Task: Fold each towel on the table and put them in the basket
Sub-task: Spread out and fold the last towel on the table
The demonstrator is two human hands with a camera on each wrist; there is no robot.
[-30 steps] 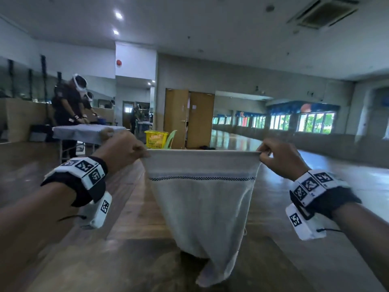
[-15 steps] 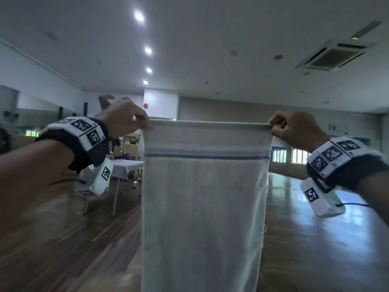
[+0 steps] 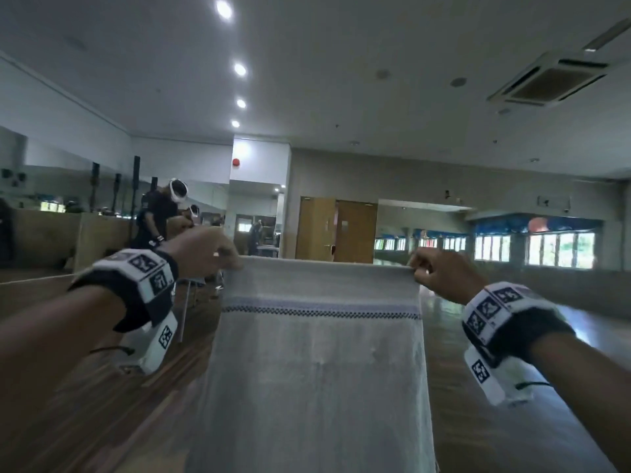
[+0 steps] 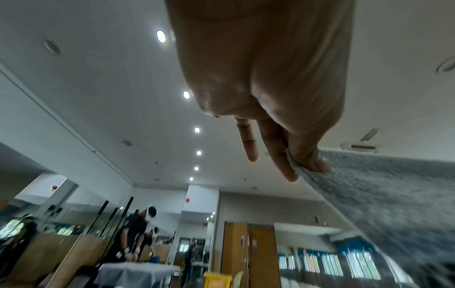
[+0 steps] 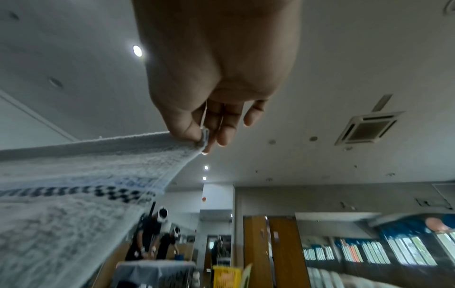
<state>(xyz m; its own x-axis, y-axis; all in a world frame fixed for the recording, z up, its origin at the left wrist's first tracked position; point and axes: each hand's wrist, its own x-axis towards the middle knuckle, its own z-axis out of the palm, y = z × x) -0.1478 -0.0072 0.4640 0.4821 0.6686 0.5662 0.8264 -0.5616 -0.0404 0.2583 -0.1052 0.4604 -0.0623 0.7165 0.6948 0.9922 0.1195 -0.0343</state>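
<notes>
No readable writing shows anywhere; the only markings are square black-and-white coded tags on the white wrist bands, which sit over black straps.

On the left, the left hand has a tight grip on the towel's upper left corner: the thumb presses the cloth against a straight finger, while another finger sticks out free beside it. The towel is held up in the air between the two hands, its top edge drawn straight and taut, the rest hanging down flat out of the bottom of the head view. It is a pale grey-white terry cloth with a nubbly looped pile, a bluish band and a narrow dark checkered stripe running across just below the hem.

On the right, the right hand pinches the upper right corner between thumb and fingertips, the remaining fingers loosely bent alongside.
</notes>
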